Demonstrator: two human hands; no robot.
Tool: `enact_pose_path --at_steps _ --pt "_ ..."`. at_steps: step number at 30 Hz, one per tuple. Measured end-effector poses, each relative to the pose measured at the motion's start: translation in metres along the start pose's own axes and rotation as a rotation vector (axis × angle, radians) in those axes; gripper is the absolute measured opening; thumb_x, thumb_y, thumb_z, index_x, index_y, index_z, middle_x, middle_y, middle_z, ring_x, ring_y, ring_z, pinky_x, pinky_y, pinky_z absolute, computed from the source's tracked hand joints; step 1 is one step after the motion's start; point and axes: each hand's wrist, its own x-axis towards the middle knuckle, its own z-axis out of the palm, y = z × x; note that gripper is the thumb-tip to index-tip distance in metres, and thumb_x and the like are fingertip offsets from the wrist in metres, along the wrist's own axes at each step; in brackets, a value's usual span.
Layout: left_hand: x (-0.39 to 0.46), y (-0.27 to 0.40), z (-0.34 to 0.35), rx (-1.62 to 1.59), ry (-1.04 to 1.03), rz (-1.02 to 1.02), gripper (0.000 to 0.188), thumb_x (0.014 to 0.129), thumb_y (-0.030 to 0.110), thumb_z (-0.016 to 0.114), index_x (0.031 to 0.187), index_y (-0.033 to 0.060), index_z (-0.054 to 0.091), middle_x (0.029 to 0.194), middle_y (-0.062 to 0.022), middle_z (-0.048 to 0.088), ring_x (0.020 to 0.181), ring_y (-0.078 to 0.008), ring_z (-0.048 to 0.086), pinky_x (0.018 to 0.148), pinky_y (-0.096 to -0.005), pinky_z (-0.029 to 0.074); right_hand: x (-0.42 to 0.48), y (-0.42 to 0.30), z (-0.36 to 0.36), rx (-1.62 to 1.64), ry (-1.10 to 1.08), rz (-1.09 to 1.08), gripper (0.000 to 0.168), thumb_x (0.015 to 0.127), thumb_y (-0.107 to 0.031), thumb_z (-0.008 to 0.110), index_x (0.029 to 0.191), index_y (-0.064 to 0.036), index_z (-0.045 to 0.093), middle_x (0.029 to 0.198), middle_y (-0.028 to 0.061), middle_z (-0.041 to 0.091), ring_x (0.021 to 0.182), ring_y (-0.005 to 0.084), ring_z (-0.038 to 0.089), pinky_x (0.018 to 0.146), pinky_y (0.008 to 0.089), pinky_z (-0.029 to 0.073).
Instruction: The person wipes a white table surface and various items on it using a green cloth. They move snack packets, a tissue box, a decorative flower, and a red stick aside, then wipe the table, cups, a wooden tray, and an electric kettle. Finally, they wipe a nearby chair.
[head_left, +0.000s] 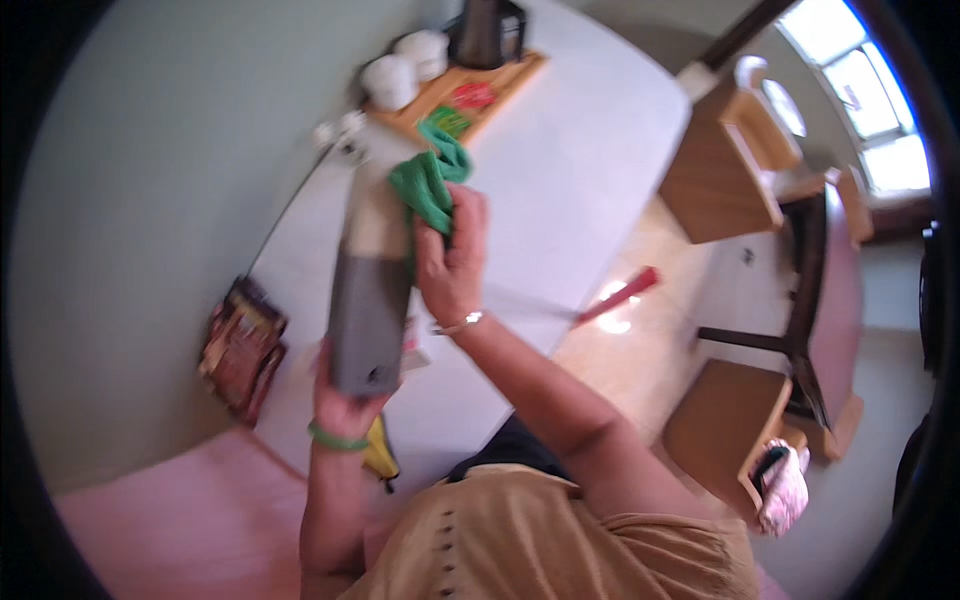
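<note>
My left hand (349, 401) grips the near end of a long box-like object (369, 322), dark grey at its near part and beige at its far part. The object is held over a white table (555, 150). In my right hand (457, 255) is a bunched green cloth (426, 184), close to the object's far right edge. A yellow banana-like item (381, 450) with a dark tip lies just right of my left wrist. Behind my right wrist, a small white and pink item (414, 349) is partly hidden. Motion blur softens both hands.
A wooden tray (510, 79) holds white cups (391, 81), a dark kettle-like vessel (480, 34) and red and green packets (472, 95). Brown packages (244, 349) lie by the wall. A red-handled object (619, 295) juts past the table edge; wooden chairs (724, 427) stand right.
</note>
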Motion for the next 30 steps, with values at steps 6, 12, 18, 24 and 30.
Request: enact_pose_path --at_steps 6,12,18,24,30 --pt "-0.041 -0.022 -0.047 0.051 -0.199 0.02 0.052 0.096 0.038 0.048 0.139 0.0078 0.047 0.14 -0.0156 0.05 0.126 -0.0379 0.049 0.102 -0.057 0.041 -0.058 -0.05 0.005 0.462 -0.009 0.419 0.035 0.099 -0.02 0.047 0.129 -0.001 0.048 0.121 0.0103 0.055 0.113 0.0203 0.05 0.101 0.0316 0.037" --pt "-0.061 -0.017 -0.024 0.325 -0.162 0.101 0.055 0.098 0.044 0.043 0.142 0.0099 0.043 0.141 -0.0142 0.049 0.125 -0.0322 0.051 0.1 -0.0542 0.045 -0.14 -0.073 -0.011 0.504 -0.015 0.598 0.035 0.1 -0.023 0.045 0.128 -0.003 0.05 0.119 0.0093 0.057 0.111 0.0168 0.052 0.098 0.0314 0.041" --pt "-0.089 -0.042 -0.049 0.304 -0.088 0.117 0.053 0.101 0.047 0.038 0.142 0.0142 0.044 0.137 -0.014 0.053 0.117 -0.0327 0.058 0.086 -0.0562 0.052 -0.112 -0.049 -0.046 0.486 -0.257 0.625 0.029 0.098 -0.024 0.048 0.116 -0.001 0.054 0.106 0.0086 0.063 0.087 0.0137 0.059 0.073 0.034 0.051" --pt "-0.094 -0.027 -0.025 0.457 -0.12 0.314 0.057 0.101 0.044 0.041 0.145 0.0075 0.038 0.141 -0.0127 0.049 0.127 -0.0292 0.05 0.11 -0.0444 0.037 -0.174 -0.086 -0.06 0.855 -0.339 1.222 0.043 0.1 -0.036 0.043 0.127 -0.006 0.057 0.12 0.0058 0.063 0.109 0.0155 0.058 0.097 0.0311 0.045" --pt "-0.117 -0.004 -0.022 0.651 0.326 0.651 0.064 0.097 0.045 0.051 0.147 0.0069 0.037 0.147 -0.0094 0.042 0.132 -0.0239 0.044 0.109 -0.0417 0.036 -0.156 -0.052 -0.128 0.855 -0.377 1.23 0.044 0.097 -0.041 0.042 0.114 -0.005 0.059 0.096 0.0119 0.067 0.078 0.0247 0.065 0.068 0.039 0.056"
